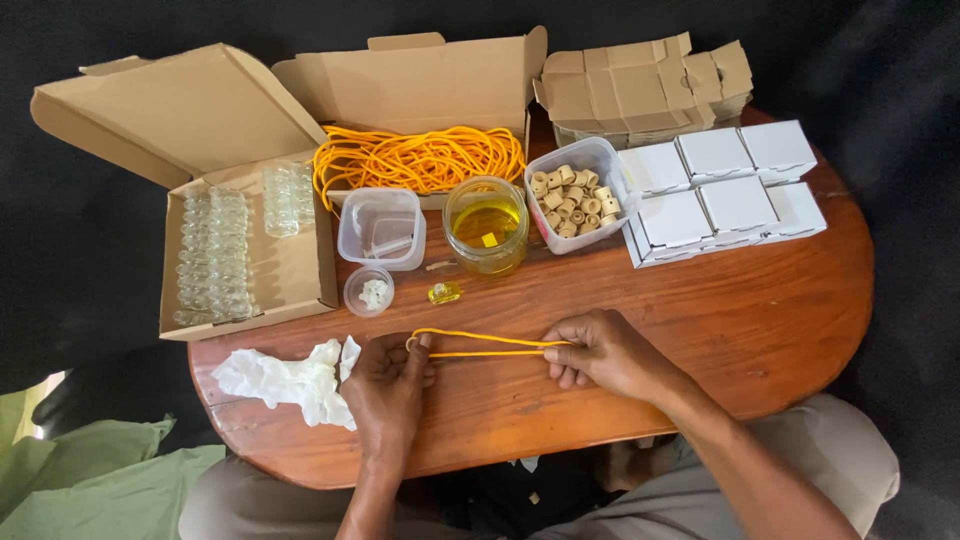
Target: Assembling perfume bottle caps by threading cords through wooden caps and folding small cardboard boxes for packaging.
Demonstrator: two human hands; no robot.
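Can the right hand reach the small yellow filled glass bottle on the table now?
Probably yes: the small yellow glass bottle lies on bare wood just beyond the right hand, nothing between, but that hand pinches the folded yellow cord.

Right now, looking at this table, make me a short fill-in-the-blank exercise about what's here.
1. Both hands, left hand and right hand, hold a folded length of ____ cord.
2. The glass jar holds a ____ liquid.
3. The crumpled white gloves lie beside the ____ hand.

Missing words: yellow; yellow; left
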